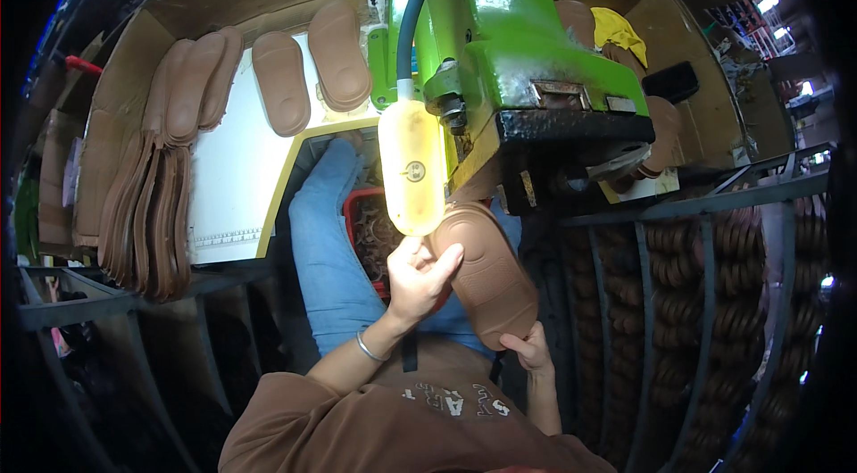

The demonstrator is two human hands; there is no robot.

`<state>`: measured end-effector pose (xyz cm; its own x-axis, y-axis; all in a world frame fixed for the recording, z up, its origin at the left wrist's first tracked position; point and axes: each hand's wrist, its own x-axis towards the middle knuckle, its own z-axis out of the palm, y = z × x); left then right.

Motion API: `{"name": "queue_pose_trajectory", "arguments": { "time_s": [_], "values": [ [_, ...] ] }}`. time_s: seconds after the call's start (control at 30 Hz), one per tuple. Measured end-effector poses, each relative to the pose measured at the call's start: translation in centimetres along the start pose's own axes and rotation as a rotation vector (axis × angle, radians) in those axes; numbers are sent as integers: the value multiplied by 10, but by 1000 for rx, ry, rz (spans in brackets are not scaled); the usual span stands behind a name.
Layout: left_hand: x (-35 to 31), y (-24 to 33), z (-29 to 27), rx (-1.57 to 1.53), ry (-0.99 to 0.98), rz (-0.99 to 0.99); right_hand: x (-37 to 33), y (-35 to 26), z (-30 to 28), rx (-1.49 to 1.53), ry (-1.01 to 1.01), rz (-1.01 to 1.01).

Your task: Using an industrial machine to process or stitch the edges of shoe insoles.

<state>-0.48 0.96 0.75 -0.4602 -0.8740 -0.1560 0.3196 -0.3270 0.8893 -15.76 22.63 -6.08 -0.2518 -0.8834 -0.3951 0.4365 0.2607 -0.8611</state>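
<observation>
A brown shoe footbed [493, 281] slants in front of me below the green machine [536, 45], its far end under the head of a yellow lamp [413, 178]. My left hand [418, 281], with a metal bangle at the wrist, grips its far left edge, thumb on top. At the near end, my right hand [531, 350] pinches the rim, with the thumb on the upper face. The fingers under the footbed are partly hidden.
Two single footbeds [280, 85] lie on the white worktop [234, 178], left of the machine. A stack of several footbeds [147, 214] hangs over its left edge. A red bin [361, 205] of scraps stands between my legs. Metal racks [643, 321] flank me.
</observation>
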Motion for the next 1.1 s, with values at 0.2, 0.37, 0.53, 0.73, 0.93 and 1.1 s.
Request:
{"name": "queue_pose_trajectory", "arguments": {
  "time_s": [0.2, 0.37, 0.53, 0.73, 0.93, 1.1],
  "values": [
    [-14, -8, 19, 81, 46, 399, 12, 13, 38, -91, -55, 106],
    [-11, -6, 17, 215, -115, 206, 13, 21, 62, -70, -114, 87],
    [26, 32, 27, 513, -68, 158, 23, 33, 77, 57, -178, 226],
    [12, 19, 13, 453, 2, 181, 12, 28, 73, 102, -120, 139],
    [10, 2, 7, 65, -13, 54, -7, 13, 13, 169, 193, -26],
    [15, 17, 7, -6, -83, 26, 23, -60, 2, 156, 438, -359]
  ]
}}
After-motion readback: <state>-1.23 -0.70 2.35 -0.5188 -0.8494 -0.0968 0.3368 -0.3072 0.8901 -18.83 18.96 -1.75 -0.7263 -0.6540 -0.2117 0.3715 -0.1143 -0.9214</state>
